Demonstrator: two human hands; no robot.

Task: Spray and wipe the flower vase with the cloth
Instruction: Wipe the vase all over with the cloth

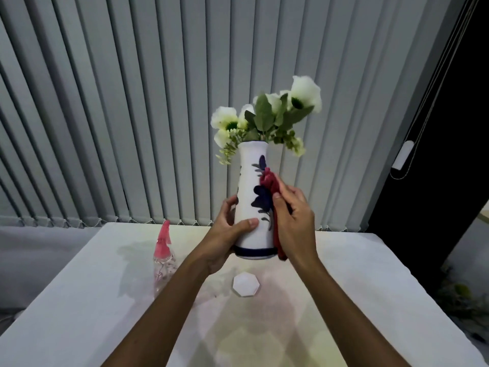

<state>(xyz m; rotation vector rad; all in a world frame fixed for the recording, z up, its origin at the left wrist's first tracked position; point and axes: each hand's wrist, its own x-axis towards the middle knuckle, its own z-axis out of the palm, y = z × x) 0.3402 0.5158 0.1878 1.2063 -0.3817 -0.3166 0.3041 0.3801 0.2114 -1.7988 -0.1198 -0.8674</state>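
A person's left hand (229,229) grips a tall white ceramic vase with blue flowers (254,207) lifted above the table while the right hand (292,221), closed on a red cloth (272,205), wipes its side; next, likely turn it

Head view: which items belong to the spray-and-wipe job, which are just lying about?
In use:
flower vase, held off the table by left hand
red cloth, pressed on it by right hand
spray bottle, standing

Lying about:
white hexagonal coaster
blinds
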